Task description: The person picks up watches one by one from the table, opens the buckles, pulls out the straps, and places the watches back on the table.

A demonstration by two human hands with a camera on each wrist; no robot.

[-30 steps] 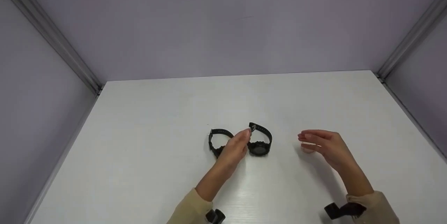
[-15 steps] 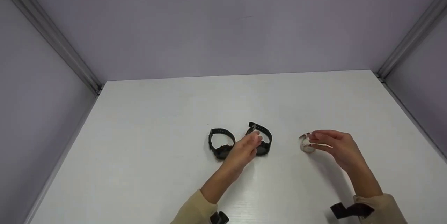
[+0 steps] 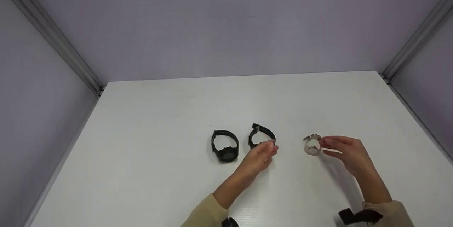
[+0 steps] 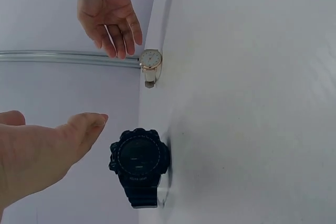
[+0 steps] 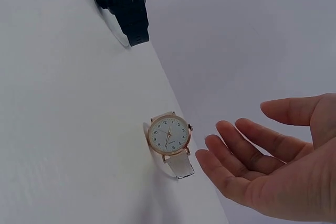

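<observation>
White-strapped watch (image 3: pixel 312 145) and black watch (image 3: pixel 262 137) stand just beside relaxed, empty hands.

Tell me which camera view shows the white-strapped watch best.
The right wrist view: the white-strapped watch faces the camera, its dial, numerals and gold-coloured rim clear, with the right hand open beside it, not touching. The left wrist view shows it small and far. The head view shows only a small pale ring.

From the head view, my left hand (image 3: pixel 261 156) covers the face of the black watch (image 3: pixel 262 135) beyond it; my right wrist view crops this watch's top.
</observation>
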